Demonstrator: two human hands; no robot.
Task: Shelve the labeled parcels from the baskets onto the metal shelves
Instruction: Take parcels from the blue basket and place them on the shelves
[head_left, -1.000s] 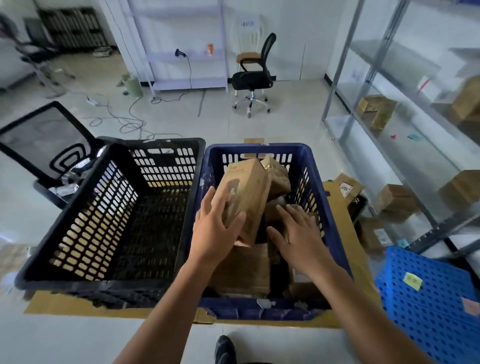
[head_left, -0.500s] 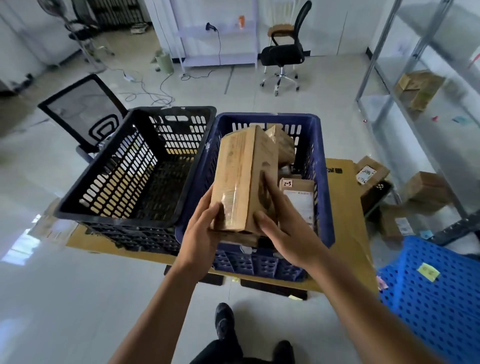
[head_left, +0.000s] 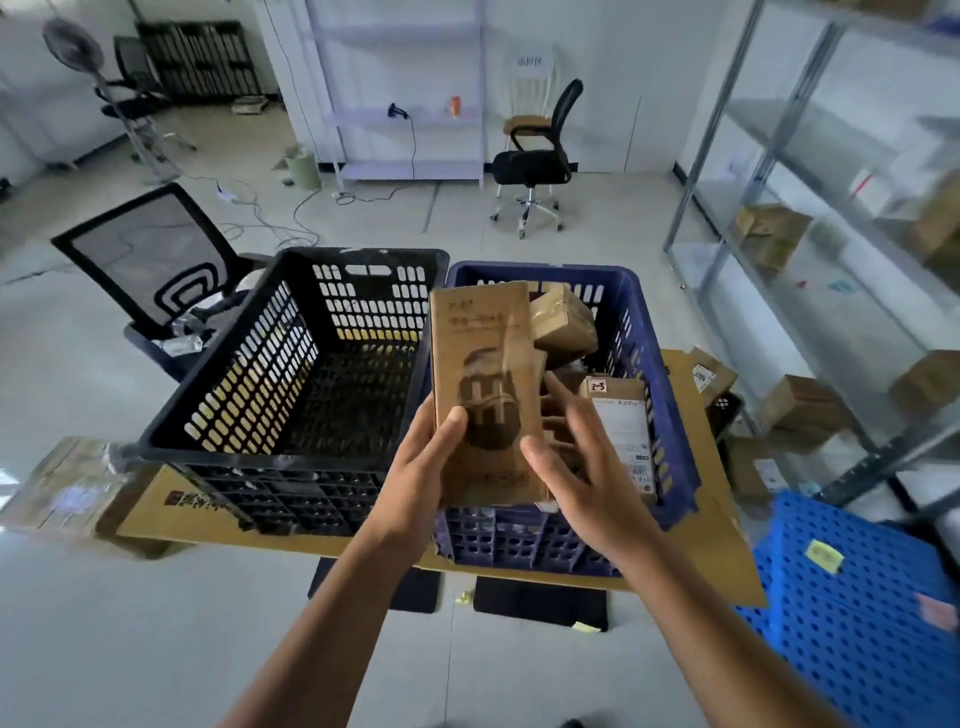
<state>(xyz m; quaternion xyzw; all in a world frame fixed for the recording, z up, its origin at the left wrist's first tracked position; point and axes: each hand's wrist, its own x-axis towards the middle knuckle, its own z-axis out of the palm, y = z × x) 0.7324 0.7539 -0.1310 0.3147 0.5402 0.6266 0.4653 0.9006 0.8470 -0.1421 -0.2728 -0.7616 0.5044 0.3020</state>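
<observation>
One parcel (head_left: 482, 353) between left hand (head_left: 418, 475), right hand (head_left: 582, 467)

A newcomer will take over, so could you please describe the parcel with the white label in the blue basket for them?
Of the two baskets side by side, take the blue basket, the right one. Inside, against its right wall, stands a flat parcel. Unlike the plain brown boxes beside it, it carries a white label and a tag reading 2-3.
</observation>
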